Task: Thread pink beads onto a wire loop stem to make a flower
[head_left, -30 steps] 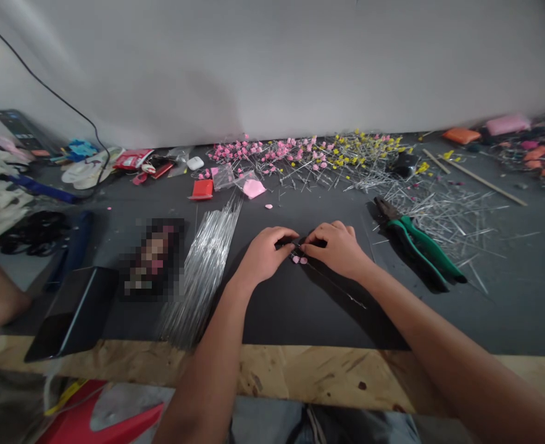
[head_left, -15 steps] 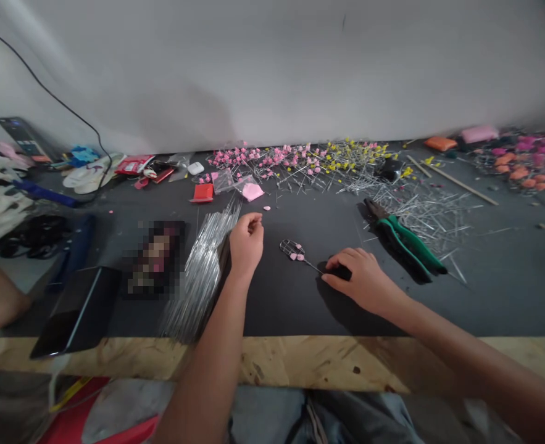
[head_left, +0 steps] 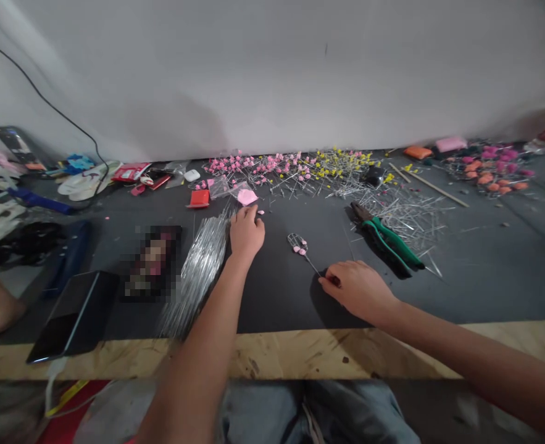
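A person's right hand (head_left: 355, 290) pinches the lower end of a thin wire stem (head_left: 310, 262) against the dark tabletop (head_left: 461, 271), its grip pressed together on the wire between thumb and fingertips. The stem runs up and to the left from that hand and ends in a small looped wire head (head_left: 297, 242) carrying a few pink beads, lying flat near the middle of the tabletop. The left hand (head_left: 247, 231) reaches farther back, fingers curled toward a small pink bead (head_left: 259, 213) just beside its fingertips; whether its grip is closed on anything cannot be told. A bundle of silver wires (head_left: 198, 271) lies just beside the left wrist, with a pink sheet (head_left: 246, 196) a little beyond the hand. Green-handled pliers (head_left: 387, 243) rest to the right of the stem, well apart from both hands, next to a scatter of cut wire pieces (head_left: 406, 213). Finished pink and yellow beaded stems (head_left: 295, 166) are heaped along the wall. A dark tablet (head_left: 73, 314) lies at the tabletop's near left edge.
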Available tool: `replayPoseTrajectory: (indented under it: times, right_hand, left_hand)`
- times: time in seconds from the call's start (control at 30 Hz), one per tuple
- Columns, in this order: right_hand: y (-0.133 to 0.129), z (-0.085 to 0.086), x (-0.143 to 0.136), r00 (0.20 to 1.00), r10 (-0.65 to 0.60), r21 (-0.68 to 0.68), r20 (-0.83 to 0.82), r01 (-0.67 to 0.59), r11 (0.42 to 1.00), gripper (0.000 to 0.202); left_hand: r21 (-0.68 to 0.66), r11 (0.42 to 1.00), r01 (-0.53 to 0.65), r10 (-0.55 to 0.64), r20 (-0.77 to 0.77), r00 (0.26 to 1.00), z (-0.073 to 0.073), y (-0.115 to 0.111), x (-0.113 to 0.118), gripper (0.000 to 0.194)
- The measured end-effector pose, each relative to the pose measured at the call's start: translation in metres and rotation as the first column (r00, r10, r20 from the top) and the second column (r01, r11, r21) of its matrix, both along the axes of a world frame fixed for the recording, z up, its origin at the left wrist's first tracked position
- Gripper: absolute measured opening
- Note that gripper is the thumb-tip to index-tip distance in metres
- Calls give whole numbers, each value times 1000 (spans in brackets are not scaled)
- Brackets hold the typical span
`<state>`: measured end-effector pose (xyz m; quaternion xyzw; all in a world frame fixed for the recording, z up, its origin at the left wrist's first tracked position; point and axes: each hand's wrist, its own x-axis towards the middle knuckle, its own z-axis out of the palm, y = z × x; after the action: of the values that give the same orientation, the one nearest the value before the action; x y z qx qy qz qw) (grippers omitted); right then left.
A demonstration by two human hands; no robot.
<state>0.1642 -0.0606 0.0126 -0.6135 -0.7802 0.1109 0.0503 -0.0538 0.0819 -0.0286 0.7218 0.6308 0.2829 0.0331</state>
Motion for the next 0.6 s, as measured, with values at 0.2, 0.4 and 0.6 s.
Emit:
replayPoseTrajectory:
  times: [0.2, 0.4, 0.6]
  right_hand:
    - [13, -1, -14, 999, -48, 12, 13, 48, 999, 30]
    - [46, -5, -32, 993, -109, 20, -48, 110, 994, 30]
    - [41, 34, -39, 870, -215, -170, -445, 153, 973, 30]
  left_hand:
    - [-2, 1000, -15, 15, -45, 999, 1, 8, 1, 27]
    - [-9, 1000, 29, -29, 7, 1000, 4, 7, -4, 21]
    - [9, 1000, 10, -11, 77, 997, 6, 5, -5, 19]
